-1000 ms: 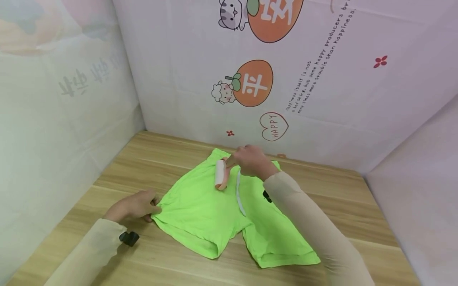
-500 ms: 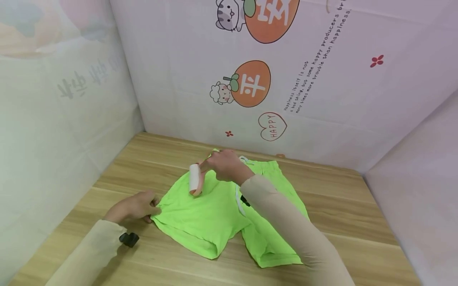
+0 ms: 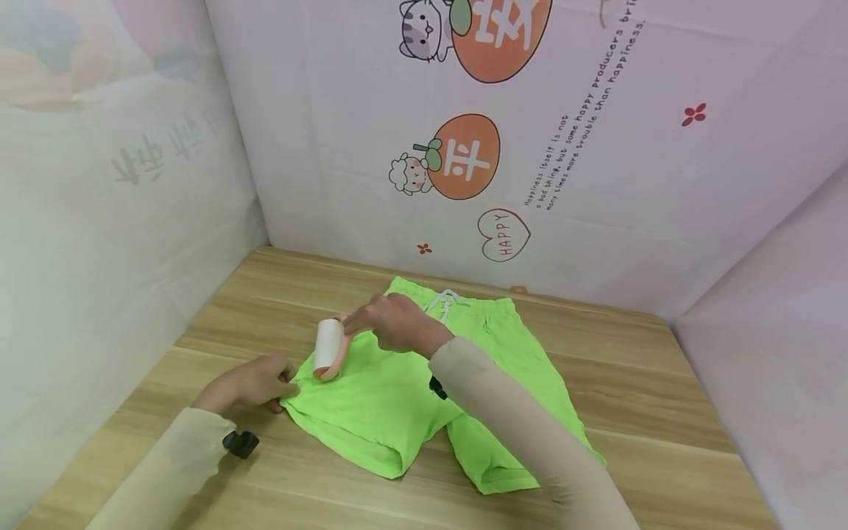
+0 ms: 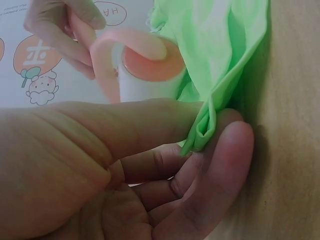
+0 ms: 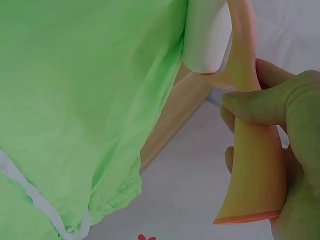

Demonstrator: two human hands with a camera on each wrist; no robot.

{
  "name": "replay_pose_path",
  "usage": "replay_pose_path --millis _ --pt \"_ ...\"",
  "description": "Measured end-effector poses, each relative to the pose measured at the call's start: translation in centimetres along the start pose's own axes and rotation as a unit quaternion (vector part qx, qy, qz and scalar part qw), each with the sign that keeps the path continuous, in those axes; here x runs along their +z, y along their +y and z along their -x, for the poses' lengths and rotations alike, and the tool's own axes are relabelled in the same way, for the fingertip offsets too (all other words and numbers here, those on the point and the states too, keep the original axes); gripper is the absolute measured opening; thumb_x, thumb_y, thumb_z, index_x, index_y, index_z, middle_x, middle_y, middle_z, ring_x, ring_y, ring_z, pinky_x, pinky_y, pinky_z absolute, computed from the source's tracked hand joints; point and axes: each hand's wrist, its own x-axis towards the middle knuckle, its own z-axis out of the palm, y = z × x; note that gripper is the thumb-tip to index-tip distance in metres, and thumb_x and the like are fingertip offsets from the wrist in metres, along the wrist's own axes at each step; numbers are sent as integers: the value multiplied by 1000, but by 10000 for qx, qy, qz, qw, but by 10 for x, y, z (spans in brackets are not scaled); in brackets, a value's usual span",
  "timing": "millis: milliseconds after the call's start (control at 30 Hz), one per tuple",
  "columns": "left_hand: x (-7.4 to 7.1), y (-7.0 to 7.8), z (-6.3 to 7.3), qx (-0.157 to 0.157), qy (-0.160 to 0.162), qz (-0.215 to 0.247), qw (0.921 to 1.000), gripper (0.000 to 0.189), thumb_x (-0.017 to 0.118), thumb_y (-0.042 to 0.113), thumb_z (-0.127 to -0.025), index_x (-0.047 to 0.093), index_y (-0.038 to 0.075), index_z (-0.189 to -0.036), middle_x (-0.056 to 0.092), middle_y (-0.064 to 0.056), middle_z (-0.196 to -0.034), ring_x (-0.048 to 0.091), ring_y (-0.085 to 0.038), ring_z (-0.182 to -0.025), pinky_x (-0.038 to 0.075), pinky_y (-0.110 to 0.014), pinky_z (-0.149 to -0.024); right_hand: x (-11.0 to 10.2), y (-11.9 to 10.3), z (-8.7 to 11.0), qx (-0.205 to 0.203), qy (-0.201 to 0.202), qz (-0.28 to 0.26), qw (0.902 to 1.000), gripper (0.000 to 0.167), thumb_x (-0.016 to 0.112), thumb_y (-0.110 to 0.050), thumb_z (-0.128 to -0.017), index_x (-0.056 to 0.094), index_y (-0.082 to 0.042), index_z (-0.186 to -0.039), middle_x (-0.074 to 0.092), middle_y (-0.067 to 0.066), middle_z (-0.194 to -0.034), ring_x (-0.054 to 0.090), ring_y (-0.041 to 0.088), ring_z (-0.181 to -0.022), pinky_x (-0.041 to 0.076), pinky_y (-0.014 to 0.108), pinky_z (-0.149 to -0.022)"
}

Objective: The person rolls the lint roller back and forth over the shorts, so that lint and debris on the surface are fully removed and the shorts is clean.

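Bright green shorts (image 3: 380, 397) with a white drawstring (image 3: 447, 300) lie spread on the wooden table. At their left leg corner my left hand (image 3: 255, 379) pinches the fabric; the left wrist view shows the folded hem between thumb and fingers. My right hand (image 3: 400, 322) grips a lint roller by its handle (image 5: 257, 165), thumb across the neck. The lint roller (image 3: 327, 346) has a white cylinder and a pink frame. Its cylinder rests along the upper left edge of the shorts, close to my left hand. In the left wrist view the roller's pink end (image 4: 152, 62) stands just beyond my left fingers.
Behind the table (image 3: 636, 383) rises a white wall cloth (image 3: 344, 147) printed with cartoons and lettering. Similar pale sheets close off the left (image 3: 112, 243) and right (image 3: 768, 294) sides. My right forearm crosses over the right leg of the shorts.
My right hand has moved the lint roller leftward and slightly nearer, from beside the drawstring to the left edge of the shorts. The left hand has kept its pinch in the same place.
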Motion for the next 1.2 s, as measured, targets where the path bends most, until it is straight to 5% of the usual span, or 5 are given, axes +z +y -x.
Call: replay_pose_path --millis 233,533,1200 --pt "-2 0 4 -168 110 -17 9998 34 63 5 -101 42 11 -75 46 -1 -72 49 -15 -64 45 -22 -58 8 -6 7 -348 20 4 9994 61 67 15 -89 76 -29 -131 75 -13 -130 72 20 -105 41 22 -61" --pt "-1 0 0 -22 60 -52 10000 39 63 4 -100 40 14 -71 45 1 -70 48 -14 -64 48 -22 -59 13 8 31 -324 -13 252 9992 68 68 17 -87 73 -32 -134 70 -16 -139 69 19 -100 48 24 -67" --pt "-2 -1 0 -7 11 -38 10000 41 61 4 -100 37 16 -69 41 2 -69 47 -14 -64 48 -24 -61 -12 79 124 501 -134 302 9982 70 65 25 -82 79 -30 -123 74 -11 -133 57 13 -78 33 20 -55"
